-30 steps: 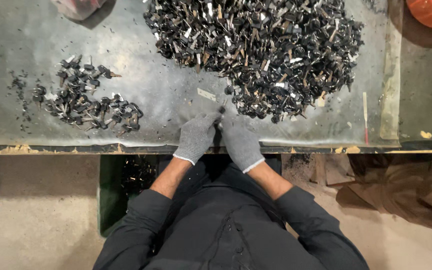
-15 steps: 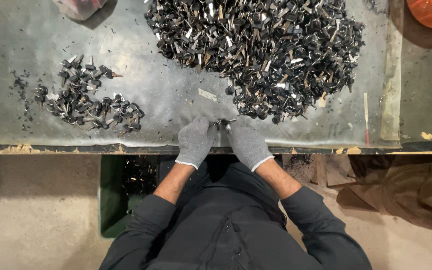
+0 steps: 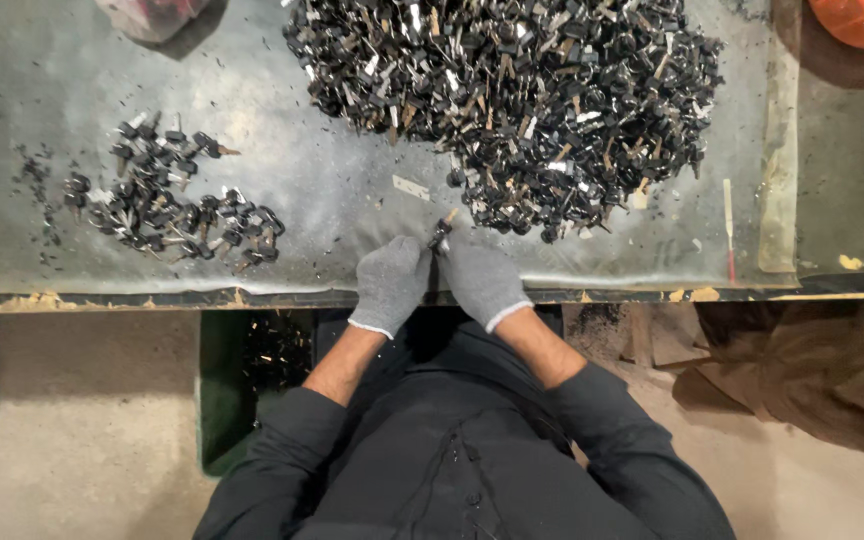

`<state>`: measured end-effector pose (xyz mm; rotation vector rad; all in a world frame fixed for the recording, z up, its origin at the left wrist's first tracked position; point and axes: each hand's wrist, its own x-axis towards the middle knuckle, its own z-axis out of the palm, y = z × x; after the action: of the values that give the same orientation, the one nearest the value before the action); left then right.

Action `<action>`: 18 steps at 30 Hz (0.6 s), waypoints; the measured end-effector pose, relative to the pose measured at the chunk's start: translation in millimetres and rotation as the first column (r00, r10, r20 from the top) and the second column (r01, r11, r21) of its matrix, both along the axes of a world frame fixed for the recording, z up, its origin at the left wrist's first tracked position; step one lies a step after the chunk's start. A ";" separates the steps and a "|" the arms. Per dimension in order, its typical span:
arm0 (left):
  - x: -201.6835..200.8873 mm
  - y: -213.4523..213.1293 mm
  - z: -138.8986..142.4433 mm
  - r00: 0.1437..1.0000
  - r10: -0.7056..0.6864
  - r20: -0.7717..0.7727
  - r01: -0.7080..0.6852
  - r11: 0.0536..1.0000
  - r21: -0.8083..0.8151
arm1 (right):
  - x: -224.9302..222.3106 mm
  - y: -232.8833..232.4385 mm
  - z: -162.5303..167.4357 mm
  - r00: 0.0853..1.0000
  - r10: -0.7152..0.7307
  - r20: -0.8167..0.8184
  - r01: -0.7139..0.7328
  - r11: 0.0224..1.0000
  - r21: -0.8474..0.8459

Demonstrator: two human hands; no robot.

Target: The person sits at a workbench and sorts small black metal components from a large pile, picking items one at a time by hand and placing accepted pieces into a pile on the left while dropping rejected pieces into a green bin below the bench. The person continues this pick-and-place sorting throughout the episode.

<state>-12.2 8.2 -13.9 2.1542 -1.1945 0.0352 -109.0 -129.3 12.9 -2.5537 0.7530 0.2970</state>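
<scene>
My left hand (image 3: 392,282) and my right hand (image 3: 482,280), both in grey knit gloves, meet at the near edge of a grey metal table (image 3: 332,180). Together they pinch one small black part with a tan tip (image 3: 441,232) between their fingertips. A large heap of similar black and tan parts (image 3: 512,100) lies just beyond my hands, at the far middle of the table. A smaller pile of black parts (image 3: 167,200) lies to the left.
A green bin (image 3: 222,390) holding black bits sits under the table edge at the left. An orange container (image 3: 862,20) is at the far right corner, a pink object (image 3: 147,15) at the far left. A thin stick (image 3: 728,225) lies at the right.
Both hands stay together at the table edge. The small part now sticks up a little further beyond my fingertips.
</scene>
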 end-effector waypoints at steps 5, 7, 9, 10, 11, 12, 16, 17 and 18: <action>1.3 1.0 14.7 0.988 -0.025 -0.153 0.064 0.965 0.256 | -8.4 -8.3 -2.7 0.973 0.106 0.205 -0.122 0.990 0.065; 8.0 5.9 20.5 0.934 -0.119 -0.336 0.228 0.925 0.304 | -16.7 -10.6 0.0 0.925 0.132 0.357 -0.158 0.987 0.044; 24.1 5.4 23.1 0.913 -0.208 -0.350 0.210 0.977 -0.032 | -25.4 -8.2 2.4 0.884 0.153 0.441 -0.164 0.986 -0.013; 32.4 2.8 23.5 0.903 -0.256 -0.345 0.197 0.960 -0.198 | -27.4 -5.4 2.8 0.947 0.118 0.300 -0.151 0.985 0.089; 38.0 -4.4 22.9 0.913 -0.294 -0.283 0.250 0.951 -0.181 | -27.4 -2.1 2.1 0.985 0.093 0.148 -0.120 0.975 0.187; 44.3 -13.6 22.3 0.917 -0.336 -0.217 0.305 0.938 -0.162 | -26.2 1.5 1.1 0.997 0.078 -0.005 -0.073 0.958 0.276; 52.6 -38.0 26.0 0.892 -0.446 -0.076 0.452 0.871 0.192 | -15.7 6.6 -4.7 0.979 0.200 0.024 -0.202 0.976 0.083; 52.2 -40.0 27.0 0.924 -0.355 -0.141 0.378 0.899 0.220 | -14.5 5.8 -5.6 0.984 0.173 -0.030 -0.174 0.985 -0.010; 51.1 -39.1 28.8 0.945 -0.258 -0.203 0.305 0.918 0.254 | -13.6 4.5 -6.2 0.987 0.140 -0.082 -0.148 0.984 -0.102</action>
<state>38.8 -31.0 14.9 2.1470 -1.4712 -0.4591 -122.6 -124.8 6.7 -2.7180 0.6273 0.4103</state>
